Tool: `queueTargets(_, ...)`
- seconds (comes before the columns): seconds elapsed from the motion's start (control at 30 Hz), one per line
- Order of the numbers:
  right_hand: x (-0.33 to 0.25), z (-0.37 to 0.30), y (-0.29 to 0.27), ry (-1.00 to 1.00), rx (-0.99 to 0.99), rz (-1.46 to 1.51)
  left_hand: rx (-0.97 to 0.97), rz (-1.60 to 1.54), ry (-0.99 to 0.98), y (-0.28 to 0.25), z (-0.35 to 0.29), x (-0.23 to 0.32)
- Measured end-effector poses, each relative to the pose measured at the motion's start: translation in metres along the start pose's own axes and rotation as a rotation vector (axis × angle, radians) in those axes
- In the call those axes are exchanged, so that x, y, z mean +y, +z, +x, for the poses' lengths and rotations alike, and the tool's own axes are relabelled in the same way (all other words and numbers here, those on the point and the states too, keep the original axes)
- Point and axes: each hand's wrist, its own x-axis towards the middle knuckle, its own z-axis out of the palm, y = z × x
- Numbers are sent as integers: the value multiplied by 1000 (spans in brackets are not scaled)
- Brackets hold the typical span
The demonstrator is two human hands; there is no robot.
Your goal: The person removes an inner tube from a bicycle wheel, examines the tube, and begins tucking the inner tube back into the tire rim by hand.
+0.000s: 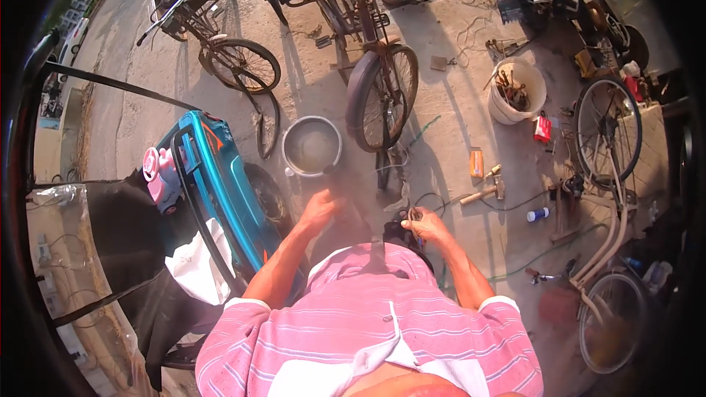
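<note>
Our left hand (321, 210) curls, its contents unclear to us, while our right hand (429, 227), bent-fingered, its grip uncertain, is nearer the dark object (396, 233) just to its left, whose long axis we cannot tell.

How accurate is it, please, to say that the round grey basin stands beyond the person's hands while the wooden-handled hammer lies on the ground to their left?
The side is wrong: the head view shows the wooden-handled hammer lying on the ground to the right of both the left hand and the right hand. The round grey basin does stand beyond them.
</note>
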Motion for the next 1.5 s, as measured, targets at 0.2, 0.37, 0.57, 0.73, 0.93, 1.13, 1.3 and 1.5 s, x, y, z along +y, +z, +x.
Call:
queueTargets(0.2,51,10,27,388,-189,-4,-34,-72,-317,4,5,-64)
queueTargets(0.37,65,76,34,364,-17,-202,-196,-38,-416,-29,77,-97)
queueTargets(0.57,230,282,48,268,283,-468,-194,214,-263,-101,237,-267)
queueTargets(0.73,392,444,0,193,376,-652,-353,655,-33,-125,368,-349)
queueTargets(0.93,456,559,-29,285,497,-722,-330,690,211,-148,441,-402)
queueTargets(1.13,460,591,-63,277,280,-792,-459,759,961,-118,458,-376)
queueTargets(1.3,359,598,-40,201,355,-589,-167,708,782,-102,458,-361)
queueTargets(1.5,287,634,-64,-129,725,28,72,877,889,-155,501,-371)
